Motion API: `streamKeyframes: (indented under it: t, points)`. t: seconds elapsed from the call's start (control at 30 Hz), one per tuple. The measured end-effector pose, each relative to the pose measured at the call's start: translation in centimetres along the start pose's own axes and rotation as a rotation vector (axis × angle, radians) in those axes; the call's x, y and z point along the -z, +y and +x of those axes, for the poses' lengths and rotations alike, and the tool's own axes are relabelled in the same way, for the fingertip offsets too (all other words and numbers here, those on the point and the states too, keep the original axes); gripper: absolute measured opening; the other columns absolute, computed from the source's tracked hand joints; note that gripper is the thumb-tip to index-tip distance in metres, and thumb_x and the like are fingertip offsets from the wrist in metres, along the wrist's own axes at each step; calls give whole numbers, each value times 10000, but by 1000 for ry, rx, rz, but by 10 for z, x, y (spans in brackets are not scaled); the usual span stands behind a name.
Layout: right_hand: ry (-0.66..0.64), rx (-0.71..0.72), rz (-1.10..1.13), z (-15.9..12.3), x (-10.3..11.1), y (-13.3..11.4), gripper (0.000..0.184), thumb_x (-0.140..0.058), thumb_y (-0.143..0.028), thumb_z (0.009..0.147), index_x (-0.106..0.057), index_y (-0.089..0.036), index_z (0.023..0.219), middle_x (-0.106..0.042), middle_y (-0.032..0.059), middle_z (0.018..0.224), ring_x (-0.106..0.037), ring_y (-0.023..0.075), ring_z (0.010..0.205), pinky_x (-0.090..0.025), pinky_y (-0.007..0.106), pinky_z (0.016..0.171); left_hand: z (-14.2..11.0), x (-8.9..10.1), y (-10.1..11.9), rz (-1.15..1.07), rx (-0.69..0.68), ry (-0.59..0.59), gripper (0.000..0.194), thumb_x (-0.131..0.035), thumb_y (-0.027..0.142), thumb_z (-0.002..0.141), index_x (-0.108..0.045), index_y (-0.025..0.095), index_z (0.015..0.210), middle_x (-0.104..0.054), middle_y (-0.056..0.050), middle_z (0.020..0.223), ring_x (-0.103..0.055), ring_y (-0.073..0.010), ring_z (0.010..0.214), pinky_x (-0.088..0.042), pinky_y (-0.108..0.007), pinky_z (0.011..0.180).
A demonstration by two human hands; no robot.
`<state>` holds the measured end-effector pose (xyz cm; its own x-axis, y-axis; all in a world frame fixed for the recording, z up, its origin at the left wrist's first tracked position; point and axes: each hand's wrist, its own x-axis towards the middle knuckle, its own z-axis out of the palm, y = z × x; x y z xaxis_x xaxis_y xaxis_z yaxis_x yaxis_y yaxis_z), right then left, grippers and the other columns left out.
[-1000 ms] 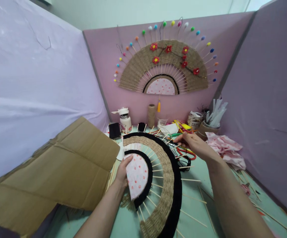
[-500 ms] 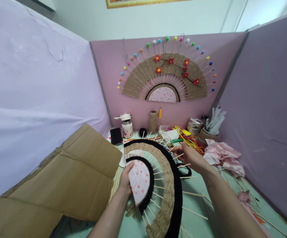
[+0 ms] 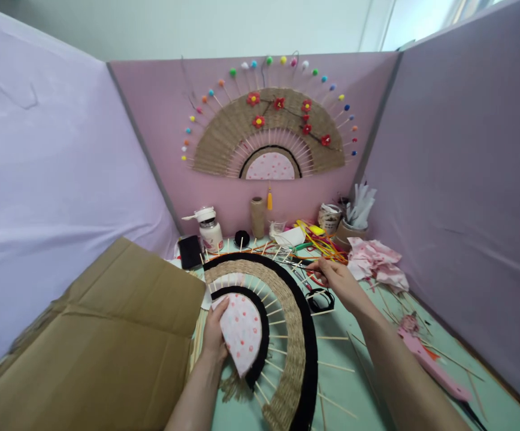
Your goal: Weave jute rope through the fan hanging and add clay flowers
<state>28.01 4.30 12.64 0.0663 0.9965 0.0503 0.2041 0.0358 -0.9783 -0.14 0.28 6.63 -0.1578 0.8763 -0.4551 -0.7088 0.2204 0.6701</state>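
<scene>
My left hand (image 3: 215, 332) grips the straight edge of a half-round woven fan (image 3: 296, 323), its thumb lying on the white centre with pink spots. Black bands edge the centre and the outside of the tan woven part. Thin wooden sticks run through the weave and poke out past the rim. At the fan's upper right rim is my right hand (image 3: 337, 280), its fingers pinched together at a thin dark item too small to name. Just below that hand lies a coil of black cord (image 3: 320, 300).
Folded cardboard (image 3: 129, 323) leans at the left. A finished fan (image 3: 224, 137) hangs on the back panel. Along the back stand a white bottle (image 3: 211, 234), a cardboard tube (image 3: 257, 218) and jars (image 3: 329, 218). Crumpled spotted cloth (image 3: 377, 261) and a pink glue gun (image 3: 437, 371) lie right.
The view has swung to the right, bringing the glue gun into sight. My left hand keeps its hold on the fan. My right hand stays by the rim, now with a thin dark item at its fingertips.
</scene>
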Motion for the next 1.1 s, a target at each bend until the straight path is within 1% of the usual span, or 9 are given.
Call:
streamKeyframes:
  t: [0.13,0.23,0.33,0.43,0.57,0.73,0.9,1.0,1.1]
  points:
    - [73,117,-89,-6,-1,0,534,-457,-627,802,-694,-148,798,-662,80,784,-571,191,724,-437,293,653,1,-1,0,31,-24,14,239,-703,172,671,-613,139,889,-708,-54,706,-708,-256,718,-567,-366,706]
    - [71,185,-142,-13,-1,0,469,-454,-568,836,-689,-162,835,-674,88,861,-592,213,785,-453,319,715,0,-2,1,38,-47,36,231,-701,163,670,-609,141,881,-707,-50,706,-707,-252,723,-567,-365,707]
    - [43,194,-145,-21,0,1,422,-458,-538,854,-680,-180,876,-664,86,899,-594,223,828,-455,331,741,-1,-2,1,41,-56,47,258,-706,168,670,-601,144,905,-705,-37,701,-707,-242,718,-567,-358,711]
    - [66,157,-69,-27,1,5,383,-482,-536,849,-652,-202,931,-648,69,865,-589,216,808,-450,325,728,-1,-2,1,41,-57,35,285,-713,166,662,-596,150,922,-703,-23,699,-707,-233,710,-566,-349,718]
    - [96,65,109,-28,-1,15,390,-512,-576,819,-620,-211,902,-599,35,730,-549,177,679,-419,288,613,0,-2,1,33,-57,15,261,-709,160,657,-601,146,895,-700,-23,683,-705,-230,699,-562,-346,730]
    - [20,-79,145,-26,-3,31,537,-486,-660,787,-674,-159,833,-582,39,669,-488,134,585,-353,262,541,-1,-4,0,27,-70,-4,228,-708,161,650,-600,144,850,-691,-10,655,-699,-213,656,-558,-339,733]
    - [-25,-103,148,-28,-2,34,591,-469,-687,778,-691,-142,841,-583,44,676,-458,122,569,-327,252,523,-2,-7,0,21,-85,29,223,-696,145,660,-591,147,857,-691,-8,664,-699,-211,670,-558,-340,739]
    - [-101,-115,142,-31,-3,32,539,-506,-648,780,-697,-146,818,-572,27,653,-443,115,557,-324,245,516,-3,-7,-1,15,-88,17,221,-693,143,662,-590,150,857,-695,-4,672,-698,-204,664,-560,-330,735]
    - [-174,-135,139,-33,-6,33,441,-579,-578,766,-702,-157,805,-587,23,679,-483,127,612,-352,241,547,-3,-7,-2,17,-83,16,198,-685,147,668,-591,153,842,-697,-6,672,-702,-211,681,-563,-328,731]
